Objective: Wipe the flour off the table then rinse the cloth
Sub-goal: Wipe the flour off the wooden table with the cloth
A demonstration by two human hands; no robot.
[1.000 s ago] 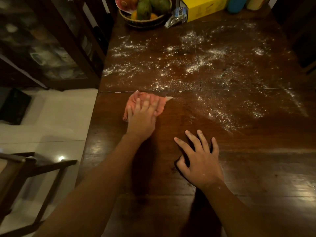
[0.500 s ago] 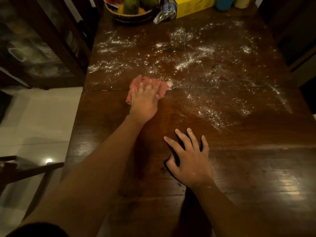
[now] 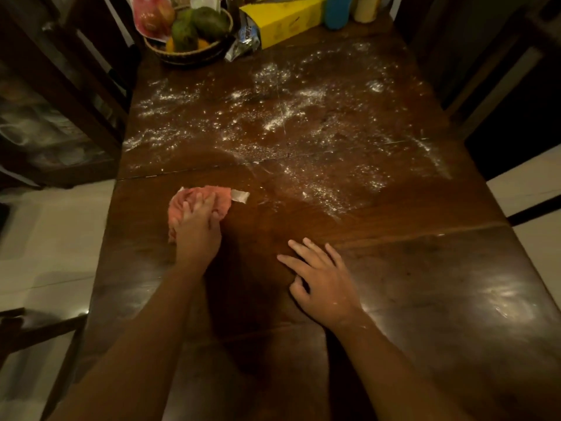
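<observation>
Since half a second ago my left hand [image 3: 197, 229] has drawn the cloth [image 3: 223, 205] back toward me. It was on the seam [image 3: 188, 173] across the worktop [image 3: 425, 284], at the near edge of the flour [image 3: 273, 123]. Now it lies on my side of that seam, clear of it. Just past my fingertips, along the seam, a curved patch of bare dark wood shows where powder lay before. My right hand [image 3: 324, 284] has stayed where it was.

The fingers [image 3: 202, 203] of my left hand lie stretched and close together on top of the pink cloth. They press it to the wood and do not curl round it. The cloth is bunched under and beyond them and spills out to their left, and a small white label [image 3: 240, 196] sticks out to their right.

My right hand is released and holds nothing. It lies palm down with its fingers spread and straight, the tips touching bare wood. It sits to the right of the cloth hand, nearer me, apart from the cloth.

The flour lies beyond both sets of fingers, thick across the far half, and trails over the seam ahead of my right fingertips. Farther still, at the far end, stand a basket [image 3: 188, 54] of fruit, a yellow box [image 3: 285, 21] and a blue bottle [image 3: 335, 10].
</observation>
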